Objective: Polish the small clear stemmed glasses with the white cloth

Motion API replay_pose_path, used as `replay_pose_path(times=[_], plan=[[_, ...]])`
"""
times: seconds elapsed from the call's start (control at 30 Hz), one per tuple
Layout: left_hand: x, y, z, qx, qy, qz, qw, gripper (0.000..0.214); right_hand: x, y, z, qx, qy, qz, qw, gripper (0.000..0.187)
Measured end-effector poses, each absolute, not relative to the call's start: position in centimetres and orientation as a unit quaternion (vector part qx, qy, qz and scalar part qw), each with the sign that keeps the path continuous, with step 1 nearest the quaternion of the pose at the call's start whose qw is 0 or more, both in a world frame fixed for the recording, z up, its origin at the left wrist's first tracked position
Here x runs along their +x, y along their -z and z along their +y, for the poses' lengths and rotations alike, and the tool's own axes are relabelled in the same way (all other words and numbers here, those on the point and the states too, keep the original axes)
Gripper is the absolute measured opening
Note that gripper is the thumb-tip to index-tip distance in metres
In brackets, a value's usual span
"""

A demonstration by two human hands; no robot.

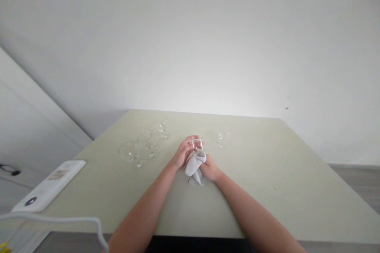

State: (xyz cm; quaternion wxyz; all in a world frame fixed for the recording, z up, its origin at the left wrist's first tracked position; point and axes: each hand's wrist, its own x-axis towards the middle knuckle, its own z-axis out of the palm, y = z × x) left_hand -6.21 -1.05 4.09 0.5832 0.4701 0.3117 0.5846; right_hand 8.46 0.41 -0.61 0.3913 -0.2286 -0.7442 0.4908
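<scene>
Cradled clear drinking glass [196,144] in curled fingers of left hand [183,152]; gripped white cloth [193,168] against it with right hand [210,168], fingertips hidden; judged gentle pressure best.

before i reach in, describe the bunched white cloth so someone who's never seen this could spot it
On the wide pale green table, find the bare left hand and right hand close together. Between them, nearer the viewer than a clear drinking glass, is the bunched white cloth. Unlike the clear stemmed glasses to its left, it is opaque and creased.
</scene>
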Motion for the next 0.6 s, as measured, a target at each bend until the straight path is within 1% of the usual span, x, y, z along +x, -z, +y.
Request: replay_pose_path(times=[0.1, 0.2, 0.3, 0.4, 0.47, 0.6], plan=[[-6.0, -3.89, -1.02, 0.483, -0.595, 0.345, 0.542, 0.049, 8.4, 0.61, 0.4, -0.231, -0.482, -0.749, 0.392, 0.018], [-5.73, -4.05, -1.21, 0.491, -0.589, 0.381, 0.516, 0.052, 8.41, 0.63, 0.38, -0.221, -0.476, -0.755, 0.392, 0.018], [-5.7, -4.48, -1.51, 0.466, -0.567, 0.361, 0.576, 0.054, 8.51, 0.5, 0.29, -0.21, -0.476, -0.761, 0.386, 0.014], [-5.77, -4.78, -1.66, 0.449, -0.552, 0.344, 0.613, 0.048, 8.57, 0.41, 0.26, -0.203, -0.465, -0.774, 0.379, 0.01], [-5.76, -4.78, -1.64, 0.465, -0.552, 0.35, 0.597, 0.047, 8.56, 0.46, 0.31, -0.21, -0.457, -0.778, 0.378, 0.009], [-5.65, -4.41, -1.45, 0.537, -0.55, 0.39, 0.507, 0.053, 8.51, 0.66, 0.37, -0.225, -0.455, -0.776, 0.375, 0.013]])
